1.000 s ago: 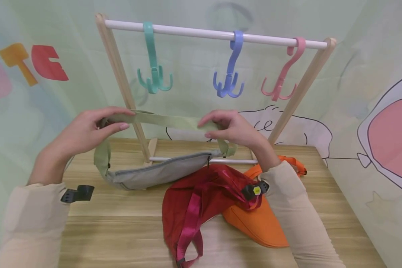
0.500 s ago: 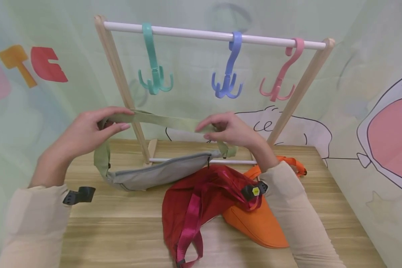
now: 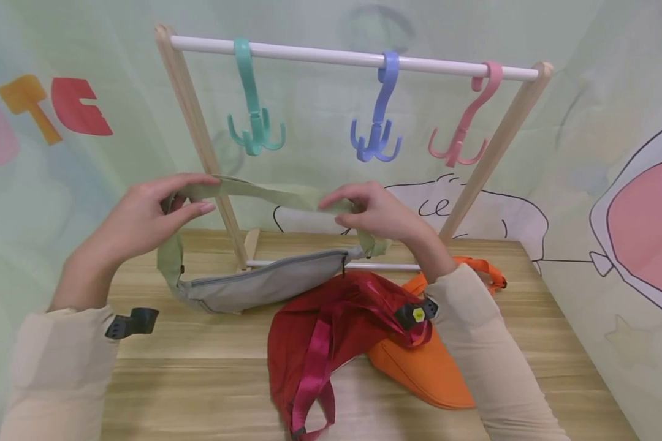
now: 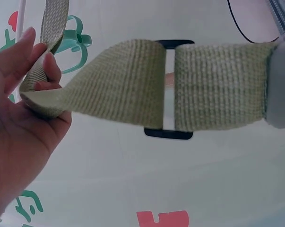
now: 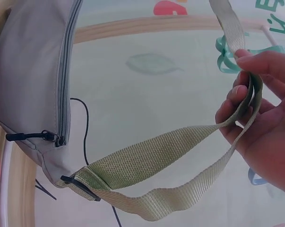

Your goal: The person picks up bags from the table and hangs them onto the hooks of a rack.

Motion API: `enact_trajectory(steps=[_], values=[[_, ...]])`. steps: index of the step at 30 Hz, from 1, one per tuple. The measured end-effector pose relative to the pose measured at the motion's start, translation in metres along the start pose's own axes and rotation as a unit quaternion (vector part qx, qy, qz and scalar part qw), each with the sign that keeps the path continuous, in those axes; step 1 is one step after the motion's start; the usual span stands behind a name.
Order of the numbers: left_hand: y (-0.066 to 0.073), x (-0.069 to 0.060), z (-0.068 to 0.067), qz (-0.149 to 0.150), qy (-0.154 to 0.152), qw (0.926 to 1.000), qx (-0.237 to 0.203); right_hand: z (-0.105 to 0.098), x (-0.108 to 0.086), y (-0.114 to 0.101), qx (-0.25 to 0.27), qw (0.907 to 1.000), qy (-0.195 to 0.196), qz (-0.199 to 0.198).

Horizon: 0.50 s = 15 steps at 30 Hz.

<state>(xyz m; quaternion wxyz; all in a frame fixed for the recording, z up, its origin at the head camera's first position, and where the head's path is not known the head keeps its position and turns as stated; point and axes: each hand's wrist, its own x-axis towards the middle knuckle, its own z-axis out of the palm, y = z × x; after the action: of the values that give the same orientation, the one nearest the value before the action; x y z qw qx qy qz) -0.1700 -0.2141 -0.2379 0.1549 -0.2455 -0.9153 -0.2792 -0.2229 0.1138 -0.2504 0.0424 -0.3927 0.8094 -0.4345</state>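
Both hands hold the grey bag's strap before a rack, a red bag overlapping an orange bag.

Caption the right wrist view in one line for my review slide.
Right hand holding the light green webbing strap of a grey zippered waist bag.

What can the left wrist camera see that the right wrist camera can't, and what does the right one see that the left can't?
Only the left: the left hand and the black buckle at that end.

Only the right: the right hand, the black zip pull and a bit of the blue hook.

Both: the green strap, part of the grey bag and the teal hook.
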Motion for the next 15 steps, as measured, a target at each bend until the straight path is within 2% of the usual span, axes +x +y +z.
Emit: enact_trajectory(steps=[5,15], values=[[0.002,0.0,0.0,0.008,0.014,0.9999,0.002,0.0,0.004,-0.005,-0.021,0.9994,0.021,0.016],[0.008,0.001,0.004,0.018,0.051,0.9985,0.011,0.0,0.009,-0.012,-0.017,0.9978,0.05,0.041]])
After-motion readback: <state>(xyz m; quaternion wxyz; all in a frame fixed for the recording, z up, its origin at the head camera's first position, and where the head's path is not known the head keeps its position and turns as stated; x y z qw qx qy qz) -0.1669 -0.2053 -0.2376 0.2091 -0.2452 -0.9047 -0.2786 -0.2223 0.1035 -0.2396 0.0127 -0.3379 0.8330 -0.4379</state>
